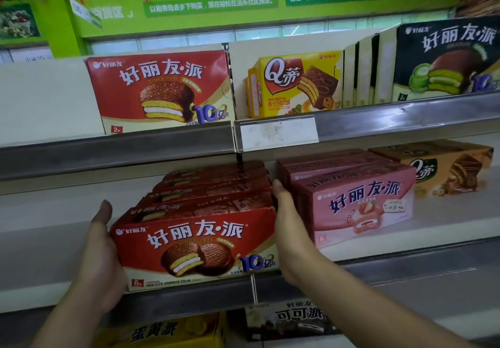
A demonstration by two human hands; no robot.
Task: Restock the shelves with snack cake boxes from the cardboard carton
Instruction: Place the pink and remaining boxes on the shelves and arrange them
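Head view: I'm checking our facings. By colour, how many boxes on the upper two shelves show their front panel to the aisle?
Red boxes: 2
Pink box: 1
Yellow box: 1
Tan box: 1
Dark green box: 1
Total: 6

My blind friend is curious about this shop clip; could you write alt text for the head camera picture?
Two bare hands, the left hand and right hand, press the sides of a row of red snack cake boxes on a shop shelf. Pink boxes stand just to their right; more boxes line the shelf above.
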